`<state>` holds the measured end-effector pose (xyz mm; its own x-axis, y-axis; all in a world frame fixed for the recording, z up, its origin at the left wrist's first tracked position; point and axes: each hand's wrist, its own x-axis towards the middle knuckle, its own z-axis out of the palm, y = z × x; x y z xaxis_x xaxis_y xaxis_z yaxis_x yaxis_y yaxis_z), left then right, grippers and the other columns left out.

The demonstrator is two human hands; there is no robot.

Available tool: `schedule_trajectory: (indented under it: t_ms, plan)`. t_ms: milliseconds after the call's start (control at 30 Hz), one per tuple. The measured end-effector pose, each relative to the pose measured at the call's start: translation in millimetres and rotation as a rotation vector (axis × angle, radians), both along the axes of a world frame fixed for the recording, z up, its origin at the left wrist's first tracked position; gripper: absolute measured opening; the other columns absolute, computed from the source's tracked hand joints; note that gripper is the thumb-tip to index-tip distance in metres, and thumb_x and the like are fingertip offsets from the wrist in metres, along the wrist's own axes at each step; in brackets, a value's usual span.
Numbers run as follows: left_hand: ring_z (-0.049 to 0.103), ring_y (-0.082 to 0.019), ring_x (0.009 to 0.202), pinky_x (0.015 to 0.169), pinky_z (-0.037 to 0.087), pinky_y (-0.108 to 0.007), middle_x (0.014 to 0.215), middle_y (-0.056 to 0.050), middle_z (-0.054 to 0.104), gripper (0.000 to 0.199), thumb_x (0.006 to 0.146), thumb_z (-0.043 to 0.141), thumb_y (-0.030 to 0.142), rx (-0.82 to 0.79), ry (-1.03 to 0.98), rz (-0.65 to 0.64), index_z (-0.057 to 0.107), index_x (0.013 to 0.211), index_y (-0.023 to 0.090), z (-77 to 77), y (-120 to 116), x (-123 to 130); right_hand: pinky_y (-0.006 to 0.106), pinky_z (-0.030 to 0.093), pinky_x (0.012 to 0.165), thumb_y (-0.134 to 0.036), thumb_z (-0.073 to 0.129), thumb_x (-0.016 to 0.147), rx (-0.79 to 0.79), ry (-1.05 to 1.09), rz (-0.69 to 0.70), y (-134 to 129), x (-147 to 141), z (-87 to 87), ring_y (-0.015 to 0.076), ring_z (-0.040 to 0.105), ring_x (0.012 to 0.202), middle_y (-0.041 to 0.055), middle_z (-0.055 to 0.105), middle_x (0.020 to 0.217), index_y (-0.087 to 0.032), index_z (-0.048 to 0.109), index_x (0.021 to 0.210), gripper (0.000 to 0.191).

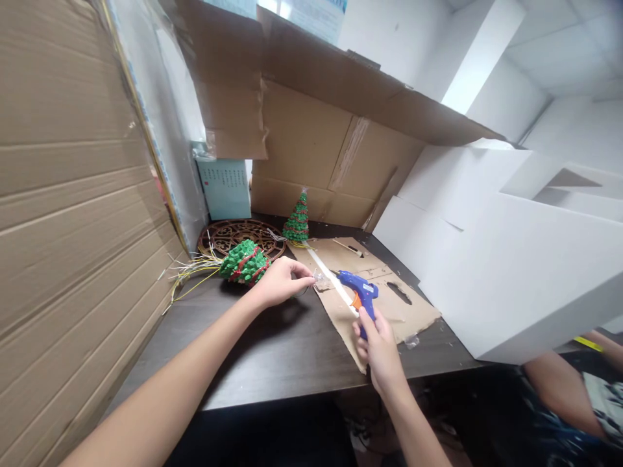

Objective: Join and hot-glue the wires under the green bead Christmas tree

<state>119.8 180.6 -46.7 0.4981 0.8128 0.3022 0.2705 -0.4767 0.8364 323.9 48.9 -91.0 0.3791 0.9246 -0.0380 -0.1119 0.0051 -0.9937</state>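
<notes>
My left hand [285,283] is closed in a pinch at a small clear piece [318,275], whose exact shape is too small to tell. Beside that hand a green miniature Christmas tree [243,263] with red garland lies on its side; its tip is hidden behind my fingers. White and yellow wires [195,264] spread from its base to the left. My right hand [379,347] grips the handle of a blue hot glue gun [357,285] with an orange trigger. The gun's nozzle points left, toward the clear piece, a short gap away.
A second small Christmas tree [296,220] stands upright at the back. Under the glue gun lies a cardboard sheet [413,318] with a brush [349,246] on it. Behind are an openwork brown trivet [219,235] and a pale blue box [226,188]. Cardboard walls [302,143] and white boxes [549,272] surround the table.
</notes>
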Motion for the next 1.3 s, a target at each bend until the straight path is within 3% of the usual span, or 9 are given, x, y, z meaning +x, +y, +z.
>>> schedule_trajectory:
  t_ms: [267, 467, 733, 867, 967, 1300]
  plan:
    - [0.064, -0.019, 0.074, 0.069, 0.042, -0.028, 0.080, -0.007, 0.078, 0.027, 0.086, 0.062, 0.032, -0.066, -0.012, -0.048, 0.079, 0.076, 0.015, 11.6, -8.4, 1.0, 0.012, 0.015, 0.040, -0.073, 0.078, 0.072, -0.016, 0.038, 0.032, 2.1, 1.8, -1.1, 0.0011, 0.026, 0.045, -0.0092, 0.046, 0.067, -0.022, 0.055, 0.105, 0.065]
    - [0.063, -0.019, 0.079, 0.078, 0.043, -0.029, 0.077, -0.006, 0.074, 0.025, 0.083, 0.064, 0.037, -0.207, -0.102, -0.125, 0.073, 0.076, 0.015, 5.4, -10.6, 10.9, 0.013, 0.015, 0.039, -0.073, 0.076, 0.075, -0.001, 0.016, 0.067, 3.5, 3.2, -3.7, 0.0008, 0.025, 0.043, -0.0094, 0.046, 0.066, -0.022, 0.053, 0.100, 0.062]
    - [0.051, -0.013, 0.060, 0.065, 0.041, -0.027, 0.065, 0.001, 0.051, 0.022, 0.072, 0.067, 0.037, -0.530, -0.308, -0.198, 0.057, 0.070, 0.018, -4.2, -12.2, 18.1, 0.014, 0.019, 0.039, -0.072, 0.072, 0.081, 0.012, -0.035, 0.056, 3.7, 4.1, -8.6, 0.0016, 0.028, 0.043, -0.0089, 0.047, 0.067, -0.022, 0.051, 0.098, 0.056]
    - [0.041, -0.009, 0.056, 0.059, 0.033, -0.023, 0.064, 0.002, 0.045, 0.020, 0.069, 0.068, 0.031, -0.629, -0.380, -0.224, 0.052, 0.068, 0.017, -5.9, -14.2, 20.2, 0.015, 0.020, 0.038, -0.071, 0.070, 0.083, 0.010, -0.081, 0.065, 4.6, 4.1, -9.8, 0.0026, 0.030, 0.043, -0.0084, 0.048, 0.066, -0.022, 0.053, 0.102, 0.055]
    - [0.039, -0.009, 0.058, 0.059, 0.031, -0.022, 0.066, 0.002, 0.047, 0.021, 0.068, 0.071, 0.028, -0.657, -0.414, -0.243, 0.055, 0.069, 0.016, -5.9, -15.1, 21.4, 0.015, 0.019, 0.039, -0.070, 0.070, 0.084, 0.009, -0.090, 0.064, 4.5, 3.9, -9.7, 0.0029, 0.030, 0.043, -0.0084, 0.047, 0.065, -0.022, 0.053, 0.101, 0.054]
    - [0.048, -0.010, 0.070, 0.069, 0.039, -0.024, 0.079, -0.002, 0.058, 0.028, 0.070, 0.083, 0.034, -0.631, -0.489, -0.252, 0.064, 0.075, 0.014, -5.5, -21.9, 24.4, 0.016, 0.017, 0.038, -0.073, 0.070, 0.082, 0.010, -0.082, 0.058, 4.6, 3.2, -8.8, 0.0033, 0.028, 0.041, -0.0082, 0.047, 0.065, -0.022, 0.053, 0.100, 0.057]
